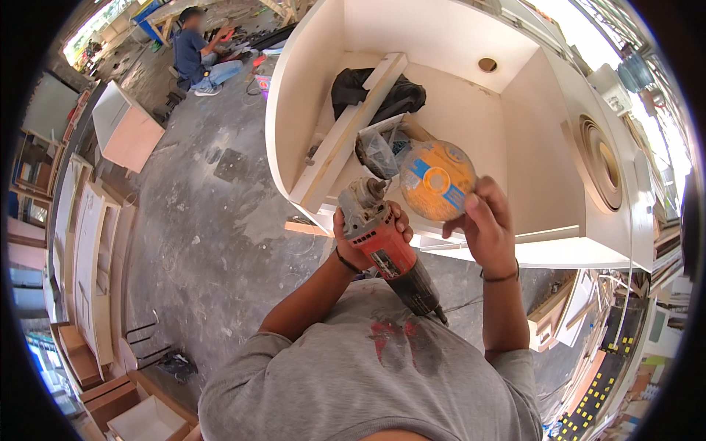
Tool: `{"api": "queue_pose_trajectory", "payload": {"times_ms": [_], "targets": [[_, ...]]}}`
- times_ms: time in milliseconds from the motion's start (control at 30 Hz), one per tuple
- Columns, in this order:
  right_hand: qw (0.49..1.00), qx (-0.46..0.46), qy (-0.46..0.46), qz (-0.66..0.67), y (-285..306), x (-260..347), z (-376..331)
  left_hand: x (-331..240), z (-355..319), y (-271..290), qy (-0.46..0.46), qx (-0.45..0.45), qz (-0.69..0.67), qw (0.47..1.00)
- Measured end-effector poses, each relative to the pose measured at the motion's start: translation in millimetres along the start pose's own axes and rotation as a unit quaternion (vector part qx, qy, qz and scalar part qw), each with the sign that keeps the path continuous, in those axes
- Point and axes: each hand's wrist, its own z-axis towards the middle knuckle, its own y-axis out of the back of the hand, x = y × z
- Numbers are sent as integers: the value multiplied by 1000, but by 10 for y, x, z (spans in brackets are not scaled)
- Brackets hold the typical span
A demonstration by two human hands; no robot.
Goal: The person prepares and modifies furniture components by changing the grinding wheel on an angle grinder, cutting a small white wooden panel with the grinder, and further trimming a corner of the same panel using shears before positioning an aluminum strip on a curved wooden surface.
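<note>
My left hand (359, 239) is wrapped round a red and black angle grinder (384, 246), held in front of my chest. The grinder's grey gear head points up and away, and its bare spindle (379, 187) shows with no disc on it. Between the thumb and fingers of my right hand (485, 228) is an orange grinding disc (432, 192) with blue and yellow markings, its face toward me. The disc is upright, just right of the spindle and apart from it. Part of the disc's right edge is behind my fingers.
A white cabinet (471, 44) lies open before me, holding a wooden strip (353, 125), a black bag (401, 103) and a box with plastic packets (379, 151). A person (195, 55) sits on the floor at the far left. Cabinet parts (95, 257) line the left side.
</note>
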Motion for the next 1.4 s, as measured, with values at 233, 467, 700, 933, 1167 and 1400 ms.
{"api": "queue_pose_trajectory", "payload": {"times_ms": [233, 467, 700, 933, 1167, 1400], "targets": [[994, -1, -70, 82, 16, -200, 234, 85, 73, 38, -11, 56, -24, 998], [993, 33, -110, 22, -157, -244, 280, 78, 96, -54, -9, 4, -18, 1000], [832, -67, 334, -437, -170, -182, 175, 106, 135, 109, -23, 97, 12, 995], [767, 91, 411, -485, -367, -332, 59, 110, -54, 273, -72, -153, -67, 983], [774, 146, 375, -488, -428, -207, 83, 100, 5, 403, -86, -30, -86, 992], [794, 173, 339, -474, -478, -156, 157, 49, 21, 335, -41, -24, -208, 977]]}}
